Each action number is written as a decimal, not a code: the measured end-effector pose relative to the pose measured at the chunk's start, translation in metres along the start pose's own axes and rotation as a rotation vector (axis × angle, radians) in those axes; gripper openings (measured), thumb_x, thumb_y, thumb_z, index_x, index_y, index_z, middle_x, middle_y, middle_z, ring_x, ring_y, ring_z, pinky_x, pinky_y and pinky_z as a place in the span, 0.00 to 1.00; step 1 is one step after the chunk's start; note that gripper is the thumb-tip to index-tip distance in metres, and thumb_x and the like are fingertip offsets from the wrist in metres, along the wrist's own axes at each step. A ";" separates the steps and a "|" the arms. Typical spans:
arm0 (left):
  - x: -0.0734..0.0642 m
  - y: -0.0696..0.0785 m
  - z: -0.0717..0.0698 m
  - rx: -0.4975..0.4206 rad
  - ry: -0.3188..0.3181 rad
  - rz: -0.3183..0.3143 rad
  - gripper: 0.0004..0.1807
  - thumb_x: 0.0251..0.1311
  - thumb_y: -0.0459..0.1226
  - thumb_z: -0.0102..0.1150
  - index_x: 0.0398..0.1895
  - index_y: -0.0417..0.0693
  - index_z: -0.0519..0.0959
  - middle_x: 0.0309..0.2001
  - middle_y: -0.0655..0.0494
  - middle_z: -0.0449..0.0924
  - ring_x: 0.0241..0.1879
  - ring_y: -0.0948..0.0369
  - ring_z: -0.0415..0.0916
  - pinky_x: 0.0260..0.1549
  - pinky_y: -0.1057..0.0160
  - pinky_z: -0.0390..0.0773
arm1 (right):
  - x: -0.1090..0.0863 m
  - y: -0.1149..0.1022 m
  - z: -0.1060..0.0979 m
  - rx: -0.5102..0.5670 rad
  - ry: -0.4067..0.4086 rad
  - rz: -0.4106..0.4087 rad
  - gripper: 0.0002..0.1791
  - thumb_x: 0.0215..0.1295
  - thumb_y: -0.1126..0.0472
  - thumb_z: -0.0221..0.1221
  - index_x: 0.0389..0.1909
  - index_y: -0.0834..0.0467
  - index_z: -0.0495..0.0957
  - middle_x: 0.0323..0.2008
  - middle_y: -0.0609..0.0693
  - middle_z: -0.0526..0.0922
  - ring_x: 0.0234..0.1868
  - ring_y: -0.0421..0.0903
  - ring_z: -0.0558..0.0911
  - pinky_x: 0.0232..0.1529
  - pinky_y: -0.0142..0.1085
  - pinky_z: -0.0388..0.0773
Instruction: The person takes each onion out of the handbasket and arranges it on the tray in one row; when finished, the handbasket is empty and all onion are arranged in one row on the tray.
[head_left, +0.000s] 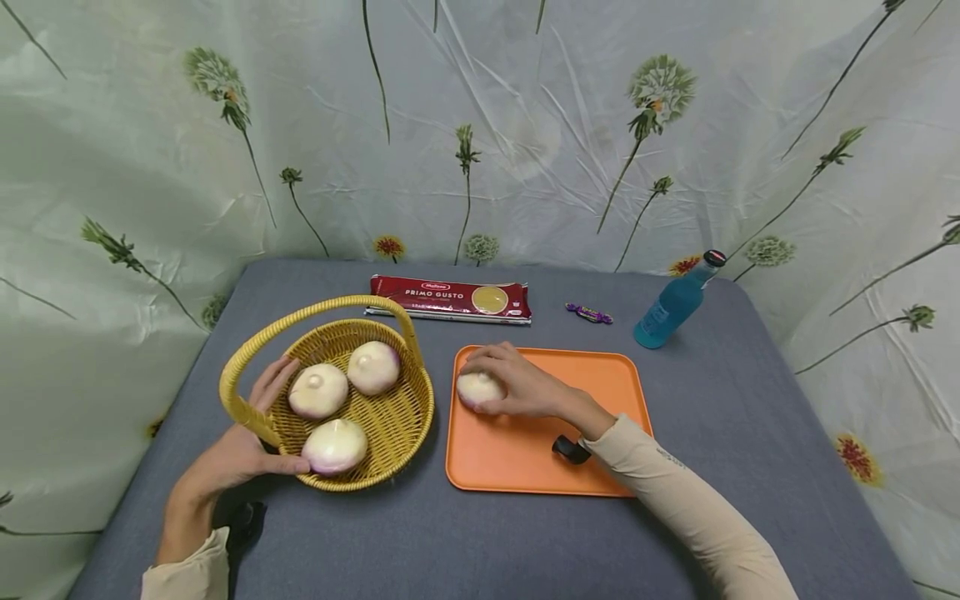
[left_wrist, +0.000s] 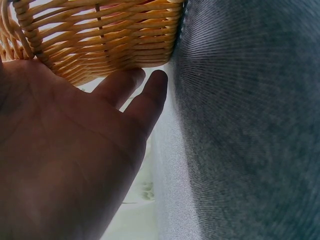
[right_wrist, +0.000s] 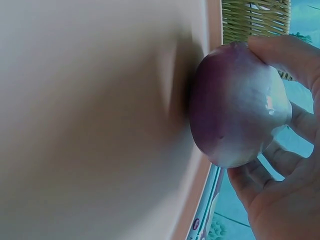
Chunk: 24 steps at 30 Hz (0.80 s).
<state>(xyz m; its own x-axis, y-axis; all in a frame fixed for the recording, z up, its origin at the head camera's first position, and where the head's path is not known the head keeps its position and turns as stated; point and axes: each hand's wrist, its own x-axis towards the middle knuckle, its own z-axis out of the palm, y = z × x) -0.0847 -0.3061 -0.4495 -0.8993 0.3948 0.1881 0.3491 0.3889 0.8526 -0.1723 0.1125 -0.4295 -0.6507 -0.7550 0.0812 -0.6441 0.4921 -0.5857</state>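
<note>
My right hand (head_left: 517,385) holds a white-and-purple turnip (head_left: 480,392) at the left side of the orange tray (head_left: 540,479). In the right wrist view, thumb and fingers curve round that turnip (right_wrist: 237,107), its purple side facing the tray. My left hand (head_left: 240,446) holds the left side of a yellow wicker basket (head_left: 397,462). Its thumb lies across the rim and its fingers are against the outer wall. From the left wrist, the palm (left_wrist: 65,145) shows beside the basket's weave (left_wrist: 110,40). Inside the basket sit three more turnips (head_left: 318,392).
Behind the basket and tray lies a red Primo Gusto pasta packet (head_left: 450,298). A purple wrapped candy (head_left: 588,313) is to its right. A blue bottle (head_left: 671,308) with a dark cap stands at the back right. The basket's tall handle (head_left: 300,315) arches over its opening.
</note>
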 end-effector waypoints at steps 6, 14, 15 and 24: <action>0.000 0.000 0.000 0.009 0.001 0.011 0.74 0.28 0.28 0.82 0.81 0.44 0.43 0.80 0.41 0.30 0.77 0.65 0.27 0.61 0.82 0.38 | 0.003 -0.002 0.001 0.005 -0.006 -0.018 0.27 0.60 0.55 0.70 0.60 0.55 0.78 0.62 0.52 0.75 0.60 0.50 0.67 0.54 0.42 0.70; 0.000 0.000 0.001 0.004 -0.005 0.018 0.74 0.27 0.27 0.82 0.81 0.43 0.43 0.79 0.40 0.30 0.77 0.66 0.27 0.61 0.82 0.38 | 0.006 -0.003 0.005 -0.004 -0.001 -0.030 0.28 0.59 0.54 0.71 0.60 0.55 0.79 0.61 0.51 0.76 0.58 0.49 0.67 0.54 0.41 0.69; 0.001 0.000 0.001 0.002 -0.005 0.018 0.74 0.27 0.27 0.82 0.81 0.43 0.43 0.79 0.40 0.30 0.77 0.66 0.27 0.61 0.82 0.37 | 0.006 -0.003 0.005 -0.006 -0.001 -0.033 0.28 0.59 0.53 0.71 0.60 0.55 0.79 0.60 0.51 0.77 0.59 0.49 0.67 0.54 0.41 0.69; 0.001 0.001 0.000 -0.004 -0.004 0.011 0.75 0.26 0.27 0.82 0.81 0.44 0.44 0.79 0.41 0.30 0.77 0.65 0.26 0.62 0.81 0.36 | 0.007 -0.005 0.004 -0.012 0.001 -0.047 0.28 0.59 0.53 0.71 0.60 0.56 0.78 0.61 0.52 0.76 0.57 0.50 0.67 0.53 0.42 0.69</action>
<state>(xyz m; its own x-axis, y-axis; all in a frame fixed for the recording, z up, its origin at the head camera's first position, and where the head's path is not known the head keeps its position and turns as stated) -0.0849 -0.3052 -0.4486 -0.8943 0.4023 0.1958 0.3580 0.3808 0.8525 -0.1718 0.1031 -0.4286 -0.6205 -0.7766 0.1094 -0.6784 0.4615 -0.5717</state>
